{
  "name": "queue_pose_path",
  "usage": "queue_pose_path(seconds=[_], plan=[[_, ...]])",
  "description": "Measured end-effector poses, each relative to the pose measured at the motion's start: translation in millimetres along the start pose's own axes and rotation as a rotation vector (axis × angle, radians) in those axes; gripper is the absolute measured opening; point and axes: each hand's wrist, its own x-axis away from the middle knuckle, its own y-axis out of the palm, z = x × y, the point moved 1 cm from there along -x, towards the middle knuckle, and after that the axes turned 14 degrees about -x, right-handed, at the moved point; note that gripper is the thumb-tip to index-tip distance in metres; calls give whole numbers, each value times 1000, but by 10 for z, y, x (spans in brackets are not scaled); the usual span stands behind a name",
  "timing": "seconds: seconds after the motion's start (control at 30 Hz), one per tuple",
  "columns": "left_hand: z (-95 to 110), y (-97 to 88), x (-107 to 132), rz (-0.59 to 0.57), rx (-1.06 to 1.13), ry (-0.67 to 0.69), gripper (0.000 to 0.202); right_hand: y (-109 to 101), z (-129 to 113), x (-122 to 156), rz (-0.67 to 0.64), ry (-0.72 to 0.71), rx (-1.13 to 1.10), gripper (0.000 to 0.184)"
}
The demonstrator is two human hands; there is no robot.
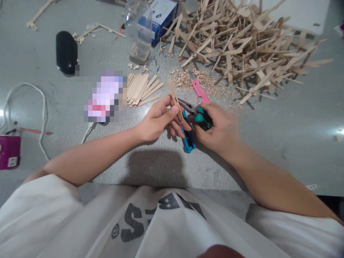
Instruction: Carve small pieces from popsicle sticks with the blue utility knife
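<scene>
Where the two hands meet above the grey table (268, 136), much is covered. The left hand (158, 122) is closed, pinching a flat wooden stick (174, 96) between thumb and fingers; the stick's lower end is lost behind the thumb. The right hand (221, 125) is wrapped tight around the teal grips of the pliers (197, 114), hiding most of the handles. The pliers' dark nose reaches the stick's edge; whether it bites the wood cannot be made out. A blue-handled tool (189, 141) lies under both hands, its top end hidden, its kind unclear.

A pixelated patch (104, 95) blots out whatever lies left of centre. The magenta box (9, 150) is cut off at the left edge, the white board (295, 14) at the top.

Writing: dark letters on the white shirt (67, 218) run upside down and are folded, only a "B" certain. The blue-and-white carton (163, 12) carries print too small to read.

Around:
- A large loose pile of sticks (242, 43) at far right, with shavings (188, 79) at its near edge.
- A pink knife (200, 91) lying in the shavings, just beyond the right hand.
- A neat row of flat sticks (141, 87) beside the patch.
- A clear plastic bottle (138, 28) standing in front of the carton.
- A black case (66, 52) at far left.
- A white cable (43, 107) looping toward the magenta box.
</scene>
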Motion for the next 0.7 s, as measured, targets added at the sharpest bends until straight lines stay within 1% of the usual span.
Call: queue_pose_path(seconds=[0.07, 0.13, 0.17, 0.2, 0.27, 0.33, 0.4, 0.5, 0.7], plan=[[16, -55, -34, 167, -94, 52, 67, -37, 3, -29, -2, -11, -31, 23], [46, -121, -69, 363, -176, 107, 58, -86, -15, -66, -32, -19, -62, 18], [61, -151, -83, 437, -205, 124, 51, -109, -26, -84, -54, -18, -74, 15], [72, -174, -95, 478, -230, 140, 47, -128, -35, -100, -75, -10, -83, 13], [79, -199, -110, 491, -267, 152, 45, -151, -41, -125, -115, 22, -100, 11], [62, -201, -115, 460, -270, 127, 49, -155, -30, -138, -139, 46, -112, 13], [33, -190, -119, 444, -223, 91, 50, -146, -8, -143, -147, 74, -113, 16], [6, -163, -131, 426, -129, 70, 47, -133, 16, -138, -140, 100, -105, 19], [36, -115, -136, 425, -85, 25, 42, -144, 22, -131, -152, 73, -98, 19]])
